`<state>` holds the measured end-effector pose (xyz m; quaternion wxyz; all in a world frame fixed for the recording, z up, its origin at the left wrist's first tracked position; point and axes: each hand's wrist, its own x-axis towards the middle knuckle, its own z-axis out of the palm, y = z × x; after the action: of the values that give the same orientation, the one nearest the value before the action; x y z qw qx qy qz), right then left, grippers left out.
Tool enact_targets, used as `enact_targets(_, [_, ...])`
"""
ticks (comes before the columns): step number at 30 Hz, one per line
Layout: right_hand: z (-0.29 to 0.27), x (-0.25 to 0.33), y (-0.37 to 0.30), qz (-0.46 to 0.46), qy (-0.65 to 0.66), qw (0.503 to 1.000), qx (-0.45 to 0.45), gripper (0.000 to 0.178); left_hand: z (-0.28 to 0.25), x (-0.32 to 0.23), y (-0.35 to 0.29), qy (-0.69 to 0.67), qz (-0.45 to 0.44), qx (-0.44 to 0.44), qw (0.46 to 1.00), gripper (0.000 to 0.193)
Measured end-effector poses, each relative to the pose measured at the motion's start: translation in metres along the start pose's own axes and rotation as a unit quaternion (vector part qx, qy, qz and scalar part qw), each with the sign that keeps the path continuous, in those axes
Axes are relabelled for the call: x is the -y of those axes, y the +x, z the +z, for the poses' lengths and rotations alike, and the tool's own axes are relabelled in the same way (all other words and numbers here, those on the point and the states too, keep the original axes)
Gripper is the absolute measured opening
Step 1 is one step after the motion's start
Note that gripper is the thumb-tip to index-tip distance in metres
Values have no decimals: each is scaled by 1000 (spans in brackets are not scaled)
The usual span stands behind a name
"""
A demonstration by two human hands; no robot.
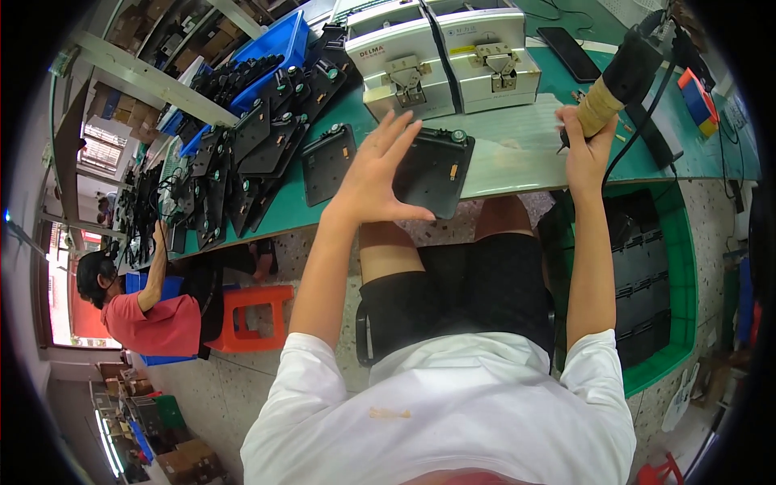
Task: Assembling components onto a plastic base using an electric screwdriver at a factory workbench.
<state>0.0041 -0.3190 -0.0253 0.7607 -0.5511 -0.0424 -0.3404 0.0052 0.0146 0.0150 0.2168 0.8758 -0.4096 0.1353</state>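
My left hand (372, 182) is spread over the left side of a black rectangular plate (432, 174) at the table's front edge. Its fingers point away from me and the thumb stretches along the plate's near side; whether it bears weight is unclear. The plate has a round greenish part at its far right corner and a small copper-coloured piece on its face. Another such plate (323, 166) lies just left. To the right, my right hand (584, 158) is wrapped around an electric screwdriver (602, 105) with tan tape on its body, its tip pointing down-left.
Two silver metal boxes (440, 61) with latches stand behind the plate. Many black plates (267, 141) are piled at left, near a blue bin (291, 36). A phone (570, 55) lies at back right. A green crate (687, 283) stands below right. A co-worker (162, 319) sits at left.
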Motion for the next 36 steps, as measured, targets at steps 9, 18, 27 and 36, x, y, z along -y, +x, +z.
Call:
enact_targets(9, [69, 53, 67, -183, -5, 973, 138, 27, 8, -5, 10, 87, 8, 40, 995, 119])
enact_targets(18, [122, 46, 124, -79, 348, 897, 262, 86, 8, -17, 52, 174, 11, 74, 982, 123])
enact_targets(27, [125, 17, 120, -214, 6, 957, 197, 93, 16, 24, 56, 82, 119, 5, 989, 101])
enact_targets(36, [122, 15, 113, -131, 13, 971, 197, 84, 20, 36, 57, -56, 170, 3, 984, 64])
